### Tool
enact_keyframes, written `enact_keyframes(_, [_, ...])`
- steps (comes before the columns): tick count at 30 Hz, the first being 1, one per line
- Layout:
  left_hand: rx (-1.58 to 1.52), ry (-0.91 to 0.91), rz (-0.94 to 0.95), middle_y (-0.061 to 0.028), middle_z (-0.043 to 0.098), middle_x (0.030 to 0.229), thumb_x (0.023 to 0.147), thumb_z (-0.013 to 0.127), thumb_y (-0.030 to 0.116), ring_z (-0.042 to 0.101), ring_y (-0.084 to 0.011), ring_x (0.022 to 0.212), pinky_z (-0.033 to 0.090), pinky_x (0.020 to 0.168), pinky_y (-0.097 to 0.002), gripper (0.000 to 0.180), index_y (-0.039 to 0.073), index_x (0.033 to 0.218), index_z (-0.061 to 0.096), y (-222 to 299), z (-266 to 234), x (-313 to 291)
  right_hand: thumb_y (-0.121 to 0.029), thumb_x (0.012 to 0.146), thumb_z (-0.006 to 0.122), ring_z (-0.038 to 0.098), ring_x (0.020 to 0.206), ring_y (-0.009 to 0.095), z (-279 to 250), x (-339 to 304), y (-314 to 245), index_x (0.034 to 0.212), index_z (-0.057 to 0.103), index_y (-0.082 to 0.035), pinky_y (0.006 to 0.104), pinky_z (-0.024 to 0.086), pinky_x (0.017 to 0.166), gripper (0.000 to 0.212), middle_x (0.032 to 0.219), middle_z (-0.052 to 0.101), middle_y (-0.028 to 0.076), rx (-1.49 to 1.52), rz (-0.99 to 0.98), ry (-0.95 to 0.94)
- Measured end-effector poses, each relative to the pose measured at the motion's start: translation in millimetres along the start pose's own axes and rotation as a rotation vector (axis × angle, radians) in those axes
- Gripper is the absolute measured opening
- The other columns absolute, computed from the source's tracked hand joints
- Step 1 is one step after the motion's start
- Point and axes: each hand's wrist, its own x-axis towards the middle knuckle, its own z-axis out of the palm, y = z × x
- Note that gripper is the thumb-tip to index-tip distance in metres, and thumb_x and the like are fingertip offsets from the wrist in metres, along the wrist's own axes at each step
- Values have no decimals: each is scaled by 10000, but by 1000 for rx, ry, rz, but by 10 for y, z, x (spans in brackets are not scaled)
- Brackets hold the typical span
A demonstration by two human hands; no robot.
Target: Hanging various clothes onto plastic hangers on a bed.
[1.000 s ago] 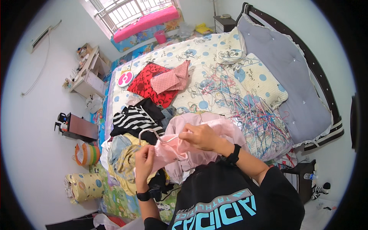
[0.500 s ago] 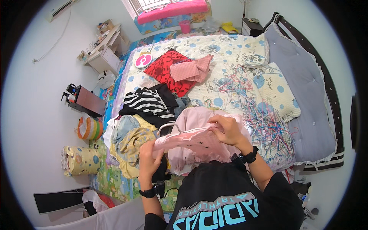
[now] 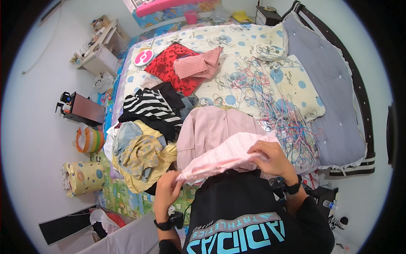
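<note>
One pale pink knitted garment (image 3: 228, 154) stretches between the two hands, in front of the person's chest and above the near edge of the bed. Its knit looks openwork, with rows of small holes running lengthwise, and a ruffled edge shows at its upper right end. It slopes, the left end lower than the right, narrow at the left and broader toward the right, with folds along the lower edge. The left hand (image 3: 168, 188) pinches the left end, thumb and fingers closed together on the fabric. The right hand (image 3: 272, 158) grips near the other end, its fingers bent over the top of the cloth; the thumb is hard to make out.

Just beyond lies a larger, smooth dusty-pink garment (image 3: 211, 127), partly covered by the knit. To its left, a heap includes a yellow patterned cloth (image 3: 141, 156) and, farther back, a black-and-white striped garment (image 3: 154, 103). Beyond these, a pink checked cloth (image 3: 192, 67) rests on a red cloth with black scrollwork (image 3: 163, 63). On the right, a tangle of multicoloured hangers (image 3: 287, 122) spreads across the bed up to a dotted pillow (image 3: 298, 91), beside a grey headboard cushion (image 3: 332, 101).
</note>
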Motion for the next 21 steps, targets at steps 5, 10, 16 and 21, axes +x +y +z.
enact_keyframes(5, [-98, -73, -34, -98, 563, 679, 652, 716, -13, 510, -226, 600, 362, 530, -309, 169, 3, 793, 624, 176, -357, -201, -61, 712, 742, 644, 719, 283, -365, -360, -409, 910, 651, -31, 329, 489, 634, 220, 821, 656, 123, 97, 66, -32])
enact_keyframes(10, [-303, 149, 12, -70, 557, 644, 668, 703, -16, 501, -171, 554, 357, 503, -259, 127, -8, 759, 615, 159, -372, -190, -57, 709, 747, 646, 744, 304, -367, -390, -380, 916, 647, -30, 337, 496, 654, 231, 834, 652, 129, 17, 31, 66])
enact_keyframes(16, [-171, 101, -35, -112, 621, 784, 792, 686, 86, 586, -238, 728, 463, 686, -316, 131, -13, 860, 635, -619, 475, 1086, -145, 825, 652, 609, 877, 351, 104, 392, 1078, 1005, 604, -13, 385, 472, 782, 229, 939, 626, 170, -179, 65, 214])
enact_keyframes(21, [313, 332, -7, -166, 588, 1018, 808, 641, 141, 538, -369, 988, 441, 841, -446, 301, 35, 1085, 589, -1776, 1173, 1553, -153, 824, 625, 554, 1046, 354, 504, 589, 2504, 1148, 561, -45, 435, 445, 877, 347, 1120, 575, 160, -539, 117, 89])
